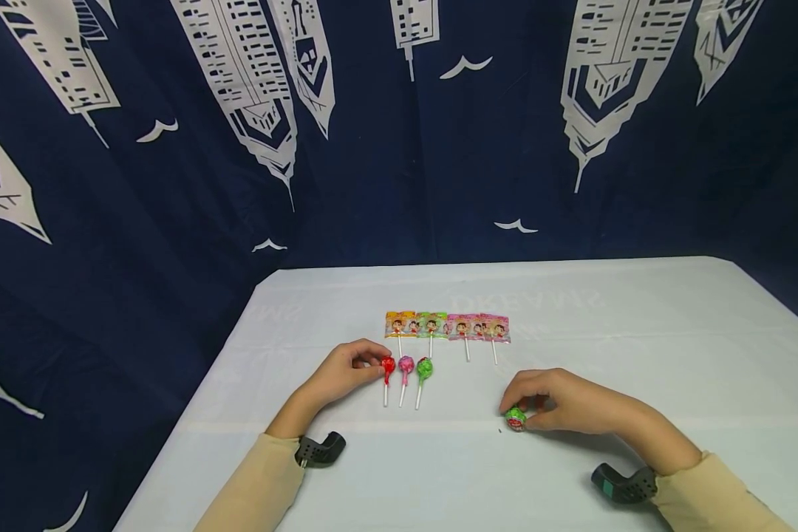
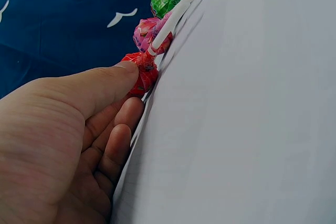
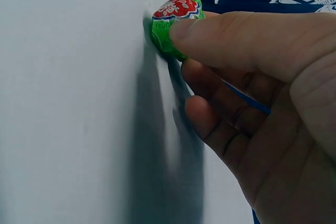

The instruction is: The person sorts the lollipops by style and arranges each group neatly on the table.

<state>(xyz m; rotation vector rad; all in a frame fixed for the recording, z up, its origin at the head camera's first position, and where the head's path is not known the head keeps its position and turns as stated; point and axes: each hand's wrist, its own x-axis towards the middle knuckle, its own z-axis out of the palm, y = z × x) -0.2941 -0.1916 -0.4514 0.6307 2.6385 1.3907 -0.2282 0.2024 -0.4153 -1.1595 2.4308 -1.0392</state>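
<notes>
In the head view, my left hand (image 1: pixel 346 375) pinches the head of a red lollipop (image 1: pixel 389 365) that lies on the white table. The left wrist view shows the thumb on the red wrapper (image 2: pixel 146 81). Beside it lie a pink lollipop (image 1: pixel 406 366) and a green lollipop (image 1: pixel 424 369), all with their white sticks towards me. Further right, my right hand (image 1: pixel 568 401) holds another green lollipop (image 1: pixel 515 420) between thumb and fingers, low over the table. Its red and white label (image 3: pixel 178 9) shows in the right wrist view; its stick cannot be made out.
Behind the loose lollipops runs a row of flat packeted lollipops: an orange packet (image 1: pixel 397 325), a green packet (image 1: pixel 431 325) and pink packets (image 1: pixel 462 328), sticks towards me. A white cloth covers the table (image 1: pixel 638 332). A dark blue curtain (image 1: pixel 399 185) with white buildings hangs behind.
</notes>
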